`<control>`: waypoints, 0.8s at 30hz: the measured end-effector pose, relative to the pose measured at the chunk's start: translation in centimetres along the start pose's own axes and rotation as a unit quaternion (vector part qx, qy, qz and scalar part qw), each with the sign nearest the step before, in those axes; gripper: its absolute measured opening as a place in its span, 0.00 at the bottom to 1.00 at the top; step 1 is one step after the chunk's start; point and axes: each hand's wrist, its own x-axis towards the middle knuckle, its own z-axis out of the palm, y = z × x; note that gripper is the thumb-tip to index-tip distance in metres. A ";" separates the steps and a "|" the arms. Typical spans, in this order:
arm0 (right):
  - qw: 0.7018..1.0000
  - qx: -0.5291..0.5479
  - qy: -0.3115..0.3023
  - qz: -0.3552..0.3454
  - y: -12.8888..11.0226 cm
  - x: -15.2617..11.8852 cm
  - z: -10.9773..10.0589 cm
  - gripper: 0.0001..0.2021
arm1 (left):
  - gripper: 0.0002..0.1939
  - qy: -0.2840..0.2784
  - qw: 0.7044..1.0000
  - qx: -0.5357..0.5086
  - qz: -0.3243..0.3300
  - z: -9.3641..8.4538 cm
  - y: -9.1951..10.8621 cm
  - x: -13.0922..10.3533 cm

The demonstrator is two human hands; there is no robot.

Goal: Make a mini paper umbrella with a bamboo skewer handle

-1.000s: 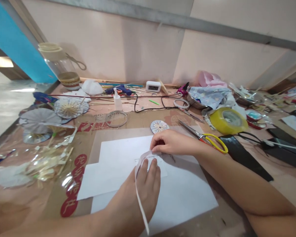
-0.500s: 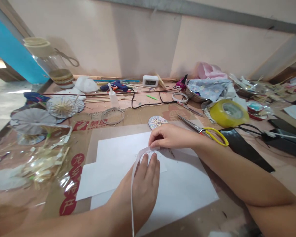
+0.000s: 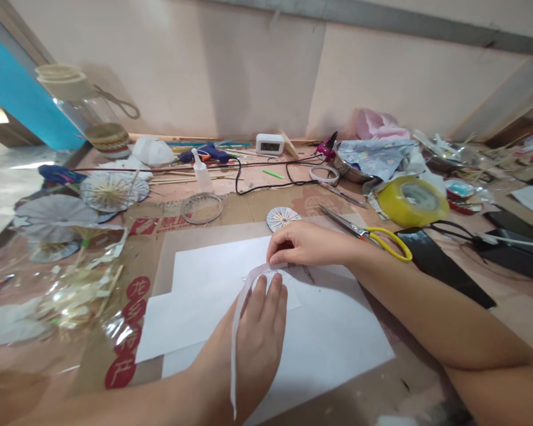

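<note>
My left hand [image 3: 262,325] lies flat with fingers stretched out, pressing on a small round piece [image 3: 273,275] that is mostly covered by the fingers. Between its bent thumb and fingers, my right hand [image 3: 295,245] pinches a narrow white strip [image 3: 237,331]. The strip curves around the edge of the round piece, and its loose end hangs over the back of my left hand. White paper sheets [image 3: 328,337] lie beneath both hands. Just beyond my right hand sits a small patterned disc [image 3: 283,218] with sticks fanned across it.
Scissors with yellow handles [image 3: 388,244] and a yellow tape roll [image 3: 412,202] lie to the right. Behind are a white glue bottle [image 3: 201,171], a clear ring [image 3: 202,208] and a small digital clock [image 3: 270,144]. Folded paper discs [image 3: 55,219] stand at the left, near a bottle [image 3: 86,112].
The strip's loose end has shifted slightly left and up, so its tip now shows over my left wrist. Both hands stay almost in place.
</note>
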 end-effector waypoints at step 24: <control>1.000 0.001 0.002 -0.015 0.5 0.1 0.0 0.06 | 0.31 0.001 1.000 0.025 -0.010 -0.6 -0.1 0.3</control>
